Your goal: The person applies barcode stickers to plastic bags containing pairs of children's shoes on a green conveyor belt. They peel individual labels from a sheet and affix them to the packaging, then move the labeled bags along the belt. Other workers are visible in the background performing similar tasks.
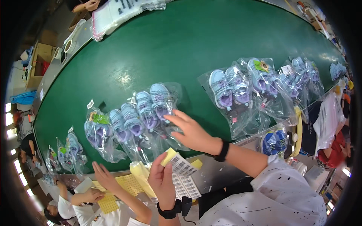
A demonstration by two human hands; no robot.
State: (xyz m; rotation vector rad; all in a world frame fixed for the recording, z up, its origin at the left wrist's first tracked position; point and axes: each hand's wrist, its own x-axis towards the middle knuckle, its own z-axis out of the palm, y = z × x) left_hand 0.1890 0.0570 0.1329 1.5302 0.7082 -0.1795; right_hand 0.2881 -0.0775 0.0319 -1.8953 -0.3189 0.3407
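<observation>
My left hand (161, 182), a dark watch on its wrist, pinches a folded sheet of barcode labels (181, 165) with yellow backing. My right hand (194, 133), with a black wristband, reaches over the table, its index finger and thumb apart. Its fingertips are at the pale blue and lilac shoe (160, 98) in a clear plastic bag; whether they touch the bag I cannot tell. Beside it to the left lie more bagged shoes of the same kind (127, 119). More label sheets (185, 187) rest on the metal edge below my left hand.
More bagged shoes lie right (230, 86) and left (97, 130) on the green table (211, 30). A co-worker's hand (107, 179) reaches in at lower left, beside yellow sticker sheets (128, 184). A stack of plastic bags (113, 19) lies at the far edge. A blue shoe (274, 142) sits right.
</observation>
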